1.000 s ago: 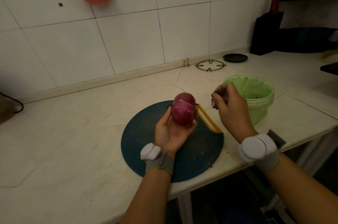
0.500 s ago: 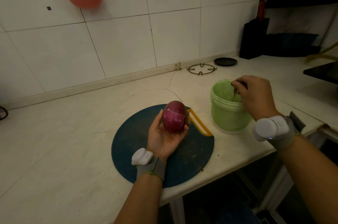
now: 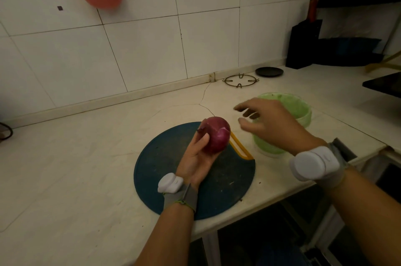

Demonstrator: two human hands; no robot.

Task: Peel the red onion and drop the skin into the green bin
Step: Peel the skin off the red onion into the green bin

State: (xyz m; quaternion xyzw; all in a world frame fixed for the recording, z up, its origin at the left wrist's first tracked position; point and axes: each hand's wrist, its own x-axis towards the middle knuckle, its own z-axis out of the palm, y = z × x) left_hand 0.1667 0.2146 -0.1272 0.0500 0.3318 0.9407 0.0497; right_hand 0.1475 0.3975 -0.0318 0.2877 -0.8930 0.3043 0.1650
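The left hand (image 3: 196, 157) was palm up, its fingers curled around one round red onion (image 3: 217, 134), held over the one round dark blue cutting board (image 3: 173, 170) on the pale bench (image 3: 76, 157). The right hand (image 3: 273, 122) was flat with fingers spread wide, holding nothing, above the one green plastic bin (image 3: 301, 111).

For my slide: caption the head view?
Left hand holds red onion; open right hand beside green bin.
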